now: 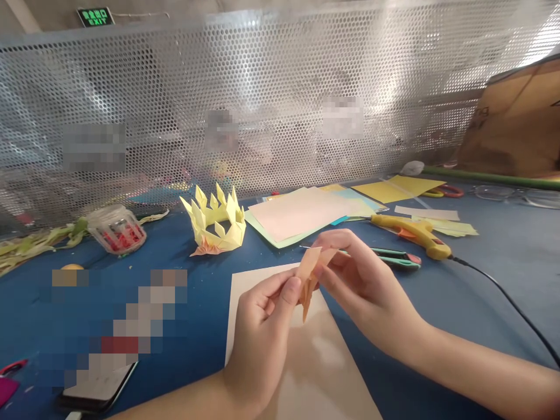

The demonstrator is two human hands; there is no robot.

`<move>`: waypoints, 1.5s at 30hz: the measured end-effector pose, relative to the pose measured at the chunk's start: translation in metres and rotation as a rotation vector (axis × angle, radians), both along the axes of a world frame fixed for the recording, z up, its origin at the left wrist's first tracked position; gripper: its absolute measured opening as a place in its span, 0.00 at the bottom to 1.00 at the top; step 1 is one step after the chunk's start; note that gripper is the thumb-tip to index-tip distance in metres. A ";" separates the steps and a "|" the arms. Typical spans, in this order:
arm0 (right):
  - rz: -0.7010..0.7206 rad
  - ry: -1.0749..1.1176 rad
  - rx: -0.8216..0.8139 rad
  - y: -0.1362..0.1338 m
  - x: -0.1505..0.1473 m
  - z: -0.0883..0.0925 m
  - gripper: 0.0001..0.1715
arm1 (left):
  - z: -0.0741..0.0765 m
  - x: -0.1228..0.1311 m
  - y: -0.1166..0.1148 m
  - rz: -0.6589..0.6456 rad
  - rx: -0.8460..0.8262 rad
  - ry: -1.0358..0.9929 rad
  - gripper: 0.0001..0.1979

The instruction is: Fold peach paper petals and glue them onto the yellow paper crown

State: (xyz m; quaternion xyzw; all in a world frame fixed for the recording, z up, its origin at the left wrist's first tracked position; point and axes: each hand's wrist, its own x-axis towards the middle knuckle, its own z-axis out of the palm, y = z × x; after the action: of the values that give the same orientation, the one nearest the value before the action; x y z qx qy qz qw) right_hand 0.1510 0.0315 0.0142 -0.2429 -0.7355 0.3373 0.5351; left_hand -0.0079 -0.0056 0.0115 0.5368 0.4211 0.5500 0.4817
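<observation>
Between my two hands is a small folded piece of orange paper (310, 262), with pointed strips hanging down. My left hand (266, 326) pinches its left side between thumb and fingers. From the other side, my right hand (363, 280) grips the upper right part, its fingertips partly hidden behind the paper. Both hands are above a pale sheet of paper (324, 361) lying on the blue table (196, 344). Beyond them stands a yellow folded-paper crown (214, 221) with an orange paper piece (207, 247) at its front base.
Right of my hands lie a utility knife (396, 257) and a yellow glue gun (411, 230) with a black cord. Stacked coloured paper (301, 216) is behind. Leftward are a jar with red bits (117, 229) and a phone (100, 385). A perforated metal screen (271, 76) borders the back.
</observation>
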 end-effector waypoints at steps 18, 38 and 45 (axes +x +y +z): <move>-0.316 -0.253 0.545 -0.006 0.001 0.011 0.14 | -0.002 0.000 -0.003 -0.027 0.061 0.095 0.15; -0.443 -0.302 0.684 -0.005 0.003 0.012 0.11 | -0.008 -0.001 -0.005 0.034 0.046 0.143 0.18; -0.405 -0.458 0.626 0.000 0.005 0.006 0.11 | -0.006 0.001 0.000 0.013 0.001 0.107 0.19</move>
State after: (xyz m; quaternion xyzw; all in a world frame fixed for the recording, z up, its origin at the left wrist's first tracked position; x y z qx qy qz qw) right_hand 0.1557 0.0315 0.0207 -0.2767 -0.8397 -0.0763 0.4611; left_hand -0.0069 -0.0053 0.0055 0.5631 0.4495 0.5238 0.4544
